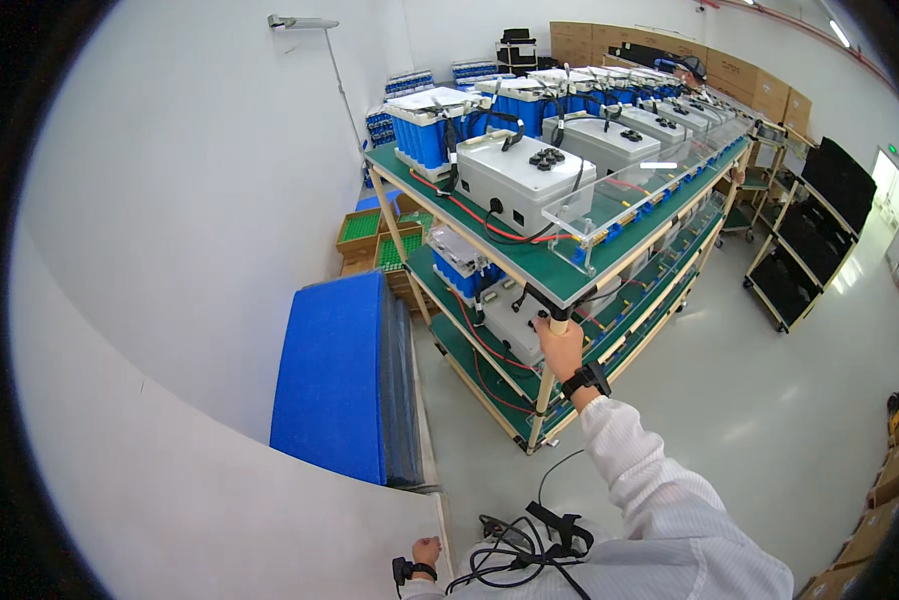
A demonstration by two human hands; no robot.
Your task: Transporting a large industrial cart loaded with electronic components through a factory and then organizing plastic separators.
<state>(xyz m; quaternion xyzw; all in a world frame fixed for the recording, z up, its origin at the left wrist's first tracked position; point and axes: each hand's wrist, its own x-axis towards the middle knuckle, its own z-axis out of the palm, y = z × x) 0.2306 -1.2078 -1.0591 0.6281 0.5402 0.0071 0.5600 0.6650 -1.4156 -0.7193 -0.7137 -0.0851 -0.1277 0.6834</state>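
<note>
My right hand (561, 345) is wrapped round the cream corner post (542, 400) of a long tiered rack, just under the top shelf's near corner. The rack's top shelf (439, 200) has a green surface. On it stand blue battery packs (424, 140) with white tops, each wired to a light grey box (519, 175) with black round connectors. Low in the picture my left hand (426, 553) hangs in a loose fist beside the pale wall edge, with nothing visible in it. Both wrists wear black straps.
Blue boards (329, 375) lean by the wall at the left. Cartons with green trays (359, 228) stand behind them. A wheeled cart (804, 240) with black panels is at the right, and brown boxes (884, 510) line the right edge. Black cables (519, 555) lie against my body.
</note>
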